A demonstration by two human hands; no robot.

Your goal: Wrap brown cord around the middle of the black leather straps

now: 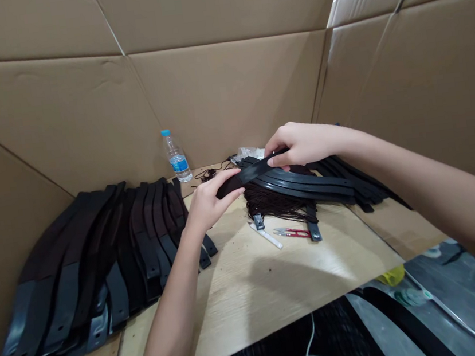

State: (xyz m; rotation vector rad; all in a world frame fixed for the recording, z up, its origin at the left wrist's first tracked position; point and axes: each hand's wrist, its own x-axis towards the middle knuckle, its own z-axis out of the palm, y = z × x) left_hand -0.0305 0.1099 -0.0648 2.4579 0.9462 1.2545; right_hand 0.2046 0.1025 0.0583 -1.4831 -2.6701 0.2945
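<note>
A flat black strip (256,170) is held up between my two hands, above the table. My left hand (212,199) grips its darker, brownish-black end between thumb and fingers. At the other end, my right hand (290,145) pinches the strip with thumb and fingertips. Just behind and below lie several curved, glossy black strips (307,184) on a bundle of dark brown cord (266,202). Red-handled thread snips (293,233) and a white pen-like stick (267,235) rest on the table nearer to me.
Many dark curved strips (66,280) are piled at the left. More black strips (359,183) lie at the right, under my forearm. A water bottle (179,161) stands at the back by the cardboard wall (228,98). The wooden table's front edge (290,327) is close to my lap.
</note>
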